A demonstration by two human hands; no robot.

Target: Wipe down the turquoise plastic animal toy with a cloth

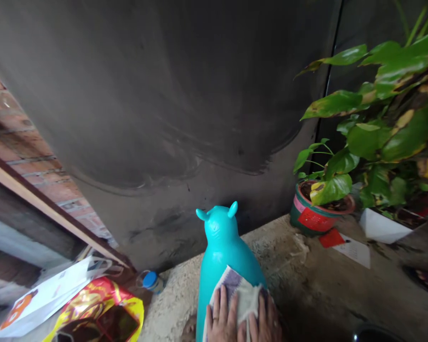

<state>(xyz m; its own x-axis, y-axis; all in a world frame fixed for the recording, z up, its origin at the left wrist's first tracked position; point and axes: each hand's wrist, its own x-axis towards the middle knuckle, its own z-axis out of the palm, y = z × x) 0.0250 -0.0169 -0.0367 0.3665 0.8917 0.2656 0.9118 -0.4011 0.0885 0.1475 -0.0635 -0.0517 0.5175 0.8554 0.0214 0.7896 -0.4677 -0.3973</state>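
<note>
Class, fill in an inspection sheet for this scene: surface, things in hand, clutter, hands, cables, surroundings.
Surface: rough, stained concrete floor.
Things in hand: cloth pressed on the turquoise animal toy.
Clutter: red-yellow bag, white bag, blue-capped bottle, papers.
Hands: left hand and right hand flat on the cloth.
Cables: nothing seen.
Surroundings: dark wall, brick wall, potted plant.

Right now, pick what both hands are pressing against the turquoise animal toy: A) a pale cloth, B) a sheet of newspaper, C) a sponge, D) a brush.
A: the left hand and right hand lie flat on a pale cloth draped over the back of the turquoise animal toy.
</note>
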